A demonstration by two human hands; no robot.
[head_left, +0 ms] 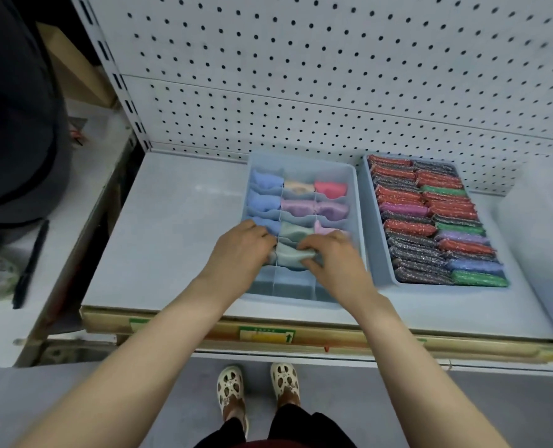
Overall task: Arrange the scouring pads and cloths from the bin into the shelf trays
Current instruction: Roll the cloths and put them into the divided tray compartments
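- A pale green cloth [289, 253] is held from both ends in the middle column of the divided tray [354, 202], in the second compartment from the tray's near edge.
- The cloth's left end is pinched by the curled fingers of the left hand [241, 245], whose knuckles lie over the tray's left column.
- The cloth's right end is gripped by the curled fingers of the right hand [331, 257], which lies over the tray's right column (the thumb is tucked under the cloth's edge).
- The compartments farther back in the divided tray are filled with folded cloths: blue cloths [265, 202] down the left column, a peach cloth [298, 186] and a lilac cloth [297, 206] in the middle column, a red cloth [331, 189] at the back of the right column.
- The nearest row of the divided tray holds no cloth.
- Just to the right of the divided tray, a second tray [376, 234] is packed with glittery scouring pads [430, 221] in two rows, in red, grey, green, purple and blue.
- Both trays rest on a white shelf [171, 237], with a pegboard back panel [333, 76] rising behind the divided tray.
- Well to the left of the divided tray, a black pen [31, 263] lies on a neighbouring surface.
- Below the divided tray, on the grey floor, two cream perforated shoes [257, 388] are seen.
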